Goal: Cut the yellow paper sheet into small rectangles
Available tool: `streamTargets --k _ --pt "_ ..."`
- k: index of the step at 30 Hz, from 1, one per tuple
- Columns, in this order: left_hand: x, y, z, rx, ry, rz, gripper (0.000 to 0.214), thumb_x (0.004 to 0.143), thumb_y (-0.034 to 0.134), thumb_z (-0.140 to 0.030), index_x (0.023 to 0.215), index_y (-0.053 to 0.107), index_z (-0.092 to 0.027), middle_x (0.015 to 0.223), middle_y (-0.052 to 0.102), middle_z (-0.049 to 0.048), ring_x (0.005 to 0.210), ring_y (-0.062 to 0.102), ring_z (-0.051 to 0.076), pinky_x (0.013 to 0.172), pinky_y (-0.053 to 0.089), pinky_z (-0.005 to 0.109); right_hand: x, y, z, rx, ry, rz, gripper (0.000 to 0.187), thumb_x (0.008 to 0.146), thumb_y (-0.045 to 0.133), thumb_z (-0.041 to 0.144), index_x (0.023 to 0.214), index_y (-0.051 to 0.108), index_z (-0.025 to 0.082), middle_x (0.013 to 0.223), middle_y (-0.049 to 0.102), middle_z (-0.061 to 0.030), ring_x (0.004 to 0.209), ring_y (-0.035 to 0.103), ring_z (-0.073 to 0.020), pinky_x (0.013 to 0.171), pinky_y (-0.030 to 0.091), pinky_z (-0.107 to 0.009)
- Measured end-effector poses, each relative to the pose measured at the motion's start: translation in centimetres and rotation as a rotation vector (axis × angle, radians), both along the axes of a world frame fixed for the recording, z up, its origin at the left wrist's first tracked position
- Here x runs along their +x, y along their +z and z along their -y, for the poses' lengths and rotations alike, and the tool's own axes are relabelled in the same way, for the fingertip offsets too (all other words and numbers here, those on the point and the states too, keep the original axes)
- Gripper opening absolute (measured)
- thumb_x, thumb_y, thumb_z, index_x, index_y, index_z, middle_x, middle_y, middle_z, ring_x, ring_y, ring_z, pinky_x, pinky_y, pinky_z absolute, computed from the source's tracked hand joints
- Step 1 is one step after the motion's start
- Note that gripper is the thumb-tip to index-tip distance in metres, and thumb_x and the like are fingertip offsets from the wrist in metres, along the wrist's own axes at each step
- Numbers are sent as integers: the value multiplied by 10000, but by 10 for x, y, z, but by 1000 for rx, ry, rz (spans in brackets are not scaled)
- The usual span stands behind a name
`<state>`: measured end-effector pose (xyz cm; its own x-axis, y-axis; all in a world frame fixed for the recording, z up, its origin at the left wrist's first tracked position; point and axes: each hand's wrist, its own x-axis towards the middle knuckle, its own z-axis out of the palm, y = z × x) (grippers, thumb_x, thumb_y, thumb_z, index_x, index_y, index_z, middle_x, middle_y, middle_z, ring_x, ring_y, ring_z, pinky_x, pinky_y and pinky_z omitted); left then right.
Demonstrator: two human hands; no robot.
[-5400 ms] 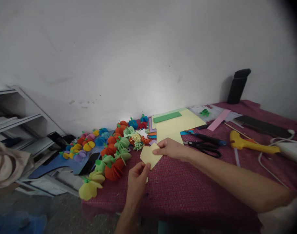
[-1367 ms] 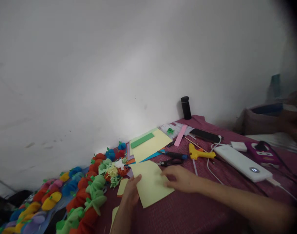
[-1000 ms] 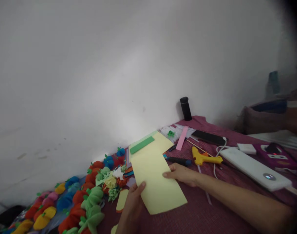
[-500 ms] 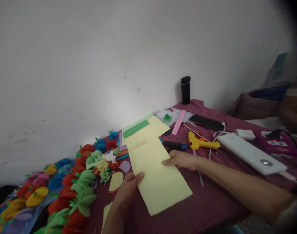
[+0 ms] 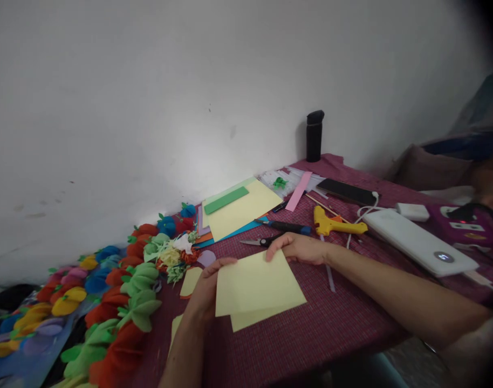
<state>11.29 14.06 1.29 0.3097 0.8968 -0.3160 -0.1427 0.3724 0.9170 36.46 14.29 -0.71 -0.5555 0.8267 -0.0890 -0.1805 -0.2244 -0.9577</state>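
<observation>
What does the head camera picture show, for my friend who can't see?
The left hand and right hand hold a yellow paper, folded over, above a maroon tablecloth. Beyond lie scissors and a glue gun; colourful paper fruits sit left.

No writing, label, brand or number is legible anywhere on the desk (image 5: pixel 311 334). The white power bank (image 5: pixel 420 248) shows only a lit round indicator. The purple device (image 5: pixel 468 231) beside it carries small pale marks too blurred to read. The folded yellow sheet (image 5: pixel 254 283) is blank on the side that faces the camera.
</observation>
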Motion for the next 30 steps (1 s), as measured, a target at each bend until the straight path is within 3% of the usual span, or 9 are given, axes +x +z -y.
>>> streamTargets --k 4,8,14,19,22,25,30 --pt "7 5 0 -14 20 107 544 704 573 -308 1220 425 -220 839 674 36 652 632 174 629 460 298 -3 -2 -1 -21 -58 -13 144 662 535 148 770 623 113 756 650 -42 659 594 -109 652 441 -247" --pt "9 4 -2 -75 48 103 592 748 441 -538 1174 471 -127 808 668 87 663 625 197 617 454 314 -5 -4 -1 -8 -36 15 143 673 504 154 759 611 119 749 645 -36 653 586 -105 646 436 -242" --pt "3 -9 -5 1 46 -96 383 584 713 -317 890 613 -110 658 653 36 536 577 128 522 413 224 -6 -9 -3 131 -5 172 226 653 459 114 782 644 123 741 644 -23 645 569 -104 634 429 -234" --pt "-2 -15 -8 35 23 -139 321 595 706 -291 854 612 -126 629 644 28 519 571 128 510 416 232 0 -8 -3 104 76 144 253 636 484 115 836 638 135 763 637 -17 668 569 -108 655 437 -236" --pt "-3 -16 -8 62 24 -156 312 607 697 -296 861 611 -136 640 642 19 525 568 121 511 414 225 3 -6 -3 72 144 90 235 694 490 207 872 623 128 804 623 -37 698 571 -119 628 445 -234" --pt "-4 -17 -9 91 43 -162 311 612 693 -297 866 607 -139 652 638 11 528 562 115 504 410 219 2 -5 -2 83 100 93 252 747 516 308 911 587 130 829 606 -39 714 568 -113 625 443 -228" --pt "-3 -18 -11 130 79 -155 310 616 691 -291 873 600 -144 672 634 5 549 562 112 521 417 220 -6 -10 -1 91 27 16 539 646 670 241 1117 415 183 890 612 -22 732 582 -112 696 453 -277"
